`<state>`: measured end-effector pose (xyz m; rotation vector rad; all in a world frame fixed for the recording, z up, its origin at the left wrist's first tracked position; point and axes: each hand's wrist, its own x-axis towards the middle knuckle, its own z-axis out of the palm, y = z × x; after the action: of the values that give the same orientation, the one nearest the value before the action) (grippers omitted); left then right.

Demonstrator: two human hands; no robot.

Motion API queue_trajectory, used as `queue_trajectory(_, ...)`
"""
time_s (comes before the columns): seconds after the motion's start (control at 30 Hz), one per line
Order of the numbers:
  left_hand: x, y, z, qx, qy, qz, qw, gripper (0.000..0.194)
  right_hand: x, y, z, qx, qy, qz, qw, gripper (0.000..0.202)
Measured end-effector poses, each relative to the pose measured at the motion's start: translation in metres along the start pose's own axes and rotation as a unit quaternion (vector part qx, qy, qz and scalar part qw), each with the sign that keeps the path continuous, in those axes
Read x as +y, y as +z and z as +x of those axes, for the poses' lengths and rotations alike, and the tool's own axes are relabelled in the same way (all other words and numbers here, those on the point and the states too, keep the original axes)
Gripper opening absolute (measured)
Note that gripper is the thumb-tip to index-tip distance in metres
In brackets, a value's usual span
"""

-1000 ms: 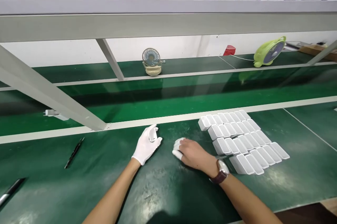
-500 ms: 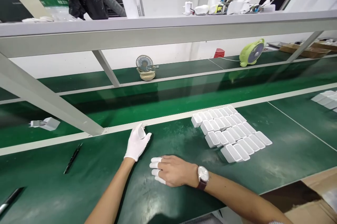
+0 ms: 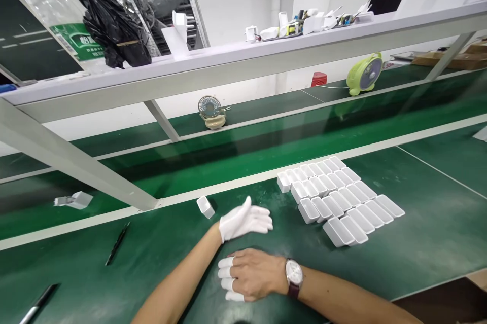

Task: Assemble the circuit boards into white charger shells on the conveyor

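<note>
My left hand (image 3: 245,220), in a white glove, hovers over the green work surface with its fingers stretched toward the right and nothing in them. Behind its wrist, one small white open-topped plastic case (image 3: 206,207) stands apart on the surface. My right hand (image 3: 253,274) wears white finger cots and a wristwatch (image 3: 294,272). It lies palm down near the front, fingers extended to the left; whether anything is under the palm is hidden. To the right of both hands, several more white plastic cases (image 3: 342,197) stand packed in slanted rows.
Two dark pens, one slim (image 3: 117,244) and one thicker (image 3: 40,303), lie at left. A slanted metal post (image 3: 81,156) rises to the overhead shelf (image 3: 243,60). Beyond the pale rail runs a green belt (image 3: 251,154) with a white charger (image 3: 78,200) on it. Two small fans (image 3: 364,74) stand farther back.
My left hand has let go of the single white case, left it standing near the rail, and moved right with its fingers opened. My right hand stays nearly in place. The camera view has tilted.
</note>
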<state>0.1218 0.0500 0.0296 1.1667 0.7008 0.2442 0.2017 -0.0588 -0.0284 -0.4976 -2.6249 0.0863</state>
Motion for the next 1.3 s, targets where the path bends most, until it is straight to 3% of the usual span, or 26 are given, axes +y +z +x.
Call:
queue_trajectory(0.03, 0.009, -0.005, 0.013, 0.084, 0.053, 0.033, 0.995, 0.080, 0.001, 0.000, -0.001, 0.000, 0.001, 0.000, 1.000, 0.020)
queue_trajectory(0.07, 0.020, -0.011, 0.024, 0.199, 0.124, 0.066, 0.970, 0.074, 0.001, 0.001, -0.002, 0.000, 0.003, -0.003, 1.000, 0.018)
queue_trajectory(0.13, 0.041, -0.019, 0.038, 0.279, 0.181, 0.084, 0.939, 0.064, 0.003, 0.000, -0.003, 0.006, 0.010, -0.009, 1.000, 0.017)
queue_trajectory(0.23, 0.062, -0.018, 0.037, 0.291, 0.251, 0.114, 0.916, 0.055, 0.005, 0.000, -0.003, 0.020, 0.012, -0.014, 1.000, 0.018)
queue_trajectory(0.33, 0.069, -0.011, 0.014, 0.295, 0.304, 0.173, 0.889, 0.049, 0.004, 0.000, -0.003, 0.025, 0.012, -0.009, 1.000, 0.017)
queue_trajectory(0.47, 0.065, -0.023, -0.031, 0.399, 0.304, 0.256, 0.826, 0.044, 0.002, -0.003, -0.003, 0.019, 0.027, 0.017, 0.999, 0.020)
queue_trajectory(0.57, 0.051, -0.050, -0.060, 0.499, 0.240, 0.365, 0.749, 0.041, 0.003, -0.007, -0.004, 0.016, 0.029, 0.043, 0.999, 0.027)
queue_trajectory(0.63, 0.035, -0.069, -0.073, 0.522, 0.183, 0.416, 0.722, 0.049, 0.007, -0.010, -0.006, 0.018, 0.026, 0.059, 0.998, 0.033)
queue_trajectory(0.7, 0.014, -0.083, -0.081, 0.517, 0.141, 0.430, 0.727, 0.060, 0.014, -0.012, -0.007, 0.019, 0.037, 0.076, 0.996, 0.039)
queue_trajectory(0.77, -0.007, -0.090, -0.084, 0.502, 0.117, 0.403, 0.756, 0.061, 0.022, -0.017, -0.009, 0.015, 0.079, 0.093, 0.992, 0.044)
queue_trajectory(0.9, -0.039, -0.092, -0.081, 0.490, 0.119, 0.322, 0.801, 0.055, 0.043, -0.030, -0.006, 0.014, 0.193, 0.101, 0.976, 0.049)
queue_trajectory(1.07, -0.047, -0.089, -0.079, 0.472, 0.152, 0.287, 0.819, 0.056, 0.082, -0.031, 0.008, 0.017, 0.206, 0.034, 0.978, 0.037)
queue_trajectory(1.17, -0.046, -0.086, -0.084, 0.467, 0.142, 0.273, 0.829, 0.061, 0.109, -0.025, 0.017, 0.054, 0.263, -0.025, 0.963, 0.035)
queue_trajectory(1.3, -0.050, -0.080, -0.089, 0.442, 0.125, 0.282, 0.842, 0.077, 0.115, -0.019, 0.022, 0.091, 0.305, -0.073, 0.945, 0.037)
